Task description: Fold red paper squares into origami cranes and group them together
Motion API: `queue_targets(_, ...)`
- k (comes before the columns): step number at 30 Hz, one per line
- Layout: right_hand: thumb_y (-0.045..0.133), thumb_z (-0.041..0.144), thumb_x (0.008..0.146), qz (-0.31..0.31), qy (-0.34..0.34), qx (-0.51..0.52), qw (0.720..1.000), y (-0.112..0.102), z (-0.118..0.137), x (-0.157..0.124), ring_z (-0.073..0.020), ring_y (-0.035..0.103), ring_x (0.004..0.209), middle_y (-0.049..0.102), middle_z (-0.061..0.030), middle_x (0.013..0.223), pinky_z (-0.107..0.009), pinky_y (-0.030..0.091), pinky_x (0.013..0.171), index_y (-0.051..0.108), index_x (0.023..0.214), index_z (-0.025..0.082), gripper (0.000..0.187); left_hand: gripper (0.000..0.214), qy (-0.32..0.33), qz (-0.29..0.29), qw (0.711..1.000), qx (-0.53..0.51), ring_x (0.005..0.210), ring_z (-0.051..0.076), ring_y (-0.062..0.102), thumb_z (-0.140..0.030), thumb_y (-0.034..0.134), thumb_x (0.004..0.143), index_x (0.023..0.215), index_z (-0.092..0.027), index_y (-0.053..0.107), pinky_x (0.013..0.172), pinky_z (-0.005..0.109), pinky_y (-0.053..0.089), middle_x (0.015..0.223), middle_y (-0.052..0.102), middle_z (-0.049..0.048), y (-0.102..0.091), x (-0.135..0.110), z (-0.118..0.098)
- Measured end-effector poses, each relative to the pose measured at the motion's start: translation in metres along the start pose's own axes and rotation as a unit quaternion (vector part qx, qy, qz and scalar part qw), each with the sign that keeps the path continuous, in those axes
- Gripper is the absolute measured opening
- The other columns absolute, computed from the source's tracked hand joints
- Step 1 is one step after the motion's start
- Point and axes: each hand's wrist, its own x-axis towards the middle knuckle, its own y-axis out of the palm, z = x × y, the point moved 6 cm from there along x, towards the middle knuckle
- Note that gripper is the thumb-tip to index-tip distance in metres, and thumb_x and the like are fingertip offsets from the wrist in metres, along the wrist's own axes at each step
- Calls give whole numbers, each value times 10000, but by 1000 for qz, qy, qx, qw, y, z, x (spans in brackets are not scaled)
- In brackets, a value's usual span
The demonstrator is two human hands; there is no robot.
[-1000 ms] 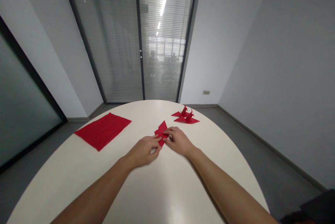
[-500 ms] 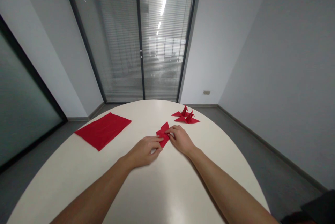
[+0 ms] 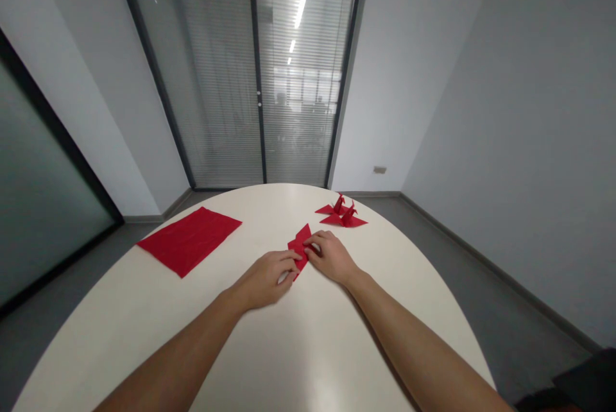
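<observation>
Nudged slightly right, folded paper (image 3: 299, 242), bright red, pointed far end

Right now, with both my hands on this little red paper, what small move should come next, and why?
Perhaps press down gently with the right hand while the left hand steadies the folded red paper: the fingers of both hands already touch it, from opposite sides, and the white table lies beneath to press against.

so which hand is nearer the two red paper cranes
Right. The right hand is just short of the red paper cranes, on the person's side; the left hand is farther left and farther from them.
</observation>
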Motion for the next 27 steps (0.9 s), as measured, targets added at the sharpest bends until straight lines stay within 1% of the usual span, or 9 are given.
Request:
queue_targets(5, 601, 182, 923, 3, 1, 2, 1000, 0, 0, 0, -221, 600, 977, 697, -92, 1020, -352, 463, 902, 733, 1035, 189, 173, 208, 3, 3, 1000, -4, 1160, 220, 648, -158, 518, 917, 972, -230, 705, 1023, 369, 501, 1197, 728, 52, 1, 0, 1)
queue_targets(9, 580, 178, 939, 2, -2, 3, 1000, -1, 1, -1, -222, 599, 990, 694, -92, 1022, -353, 462, 911, 733, 1041, 194, 185, 187, -4, 9, 1000, 7, 1136, 221, 656, -169, 529, 920, 953, -221, 705, 997, 365, 510, 1298, 670, 69, 0, 0, 0)
queue_targets(11, 578, 183, 940, 3, -2, 6, 1000, -1, 1, -1, -222, 599, 991, 692, -93, 1030, -355, 463, 910, 732, 1045, 193, 186, 183, -13, 10, 1000, 11, 1131, 223, 655, -184, 543, 921, 1005, -225, 701, 994, 369, 510, 1324, 651, 70, 1, 0, 1)
queue_targets(14, 582, 191, 937, 4, -5, 10, 1000, -2, 2, -1, -223, 598, 994, 690, -95, 1037, -356, 463, 914, 729, 1039, 188, 179, 258, -24, 7, 1000, 6, 1134, 220, 649, -203, 562, 922, 1159, -238, 658, 996, 372, 508, 1270, 681, 59, 1, -1, 3)
queue_targets(16, 587, 190, 931, 4, -7, 10, 1000, -2, 2, -1, -222, 598, 997, 691, -93, 1036, -355, 463, 917, 727, 1035, 186, 174, 274, -23, 9, 1000, 4, 1138, 218, 645, -203, 566, 921, 1180, -240, 650, 1001, 372, 503, 1256, 690, 54, 2, -1, 3)
queue_targets(21, 595, 194, 925, 5, -8, 9, 1000, -1, 2, -1, -221, 599, 995, 692, -88, 1032, -349, 464, 912, 724, 1032, 189, 168, 176, -12, 15, 1000, 10, 1109, 223, 655, -212, 592, 900, 1034, -232, 704, 984, 369, 505, 1301, 662, 60, 0, -1, 1)
queue_targets(24, 593, 193, 926, 6, -6, 7, 1000, -1, 1, -1, -220, 598, 997, 692, -89, 1033, -346, 461, 914, 723, 1031, 186, 168, 117, -5, 10, 1000, -1, 1082, 218, 664, -211, 605, 889, 920, -234, 716, 965, 359, 507, 1264, 682, 54, -1, 0, 0)
queue_targets(27, 592, 185, 925, 8, -8, 5, 1000, -1, 2, -1, -220, 598, 995, 692, -88, 1029, -347, 455, 919, 725, 1027, 187, 168, 123, 1, 8, 1000, -7, 1067, 208, 669, -202, 599, 894, 839, -232, 705, 953, 345, 502, 1220, 701, 42, -1, 0, -1)
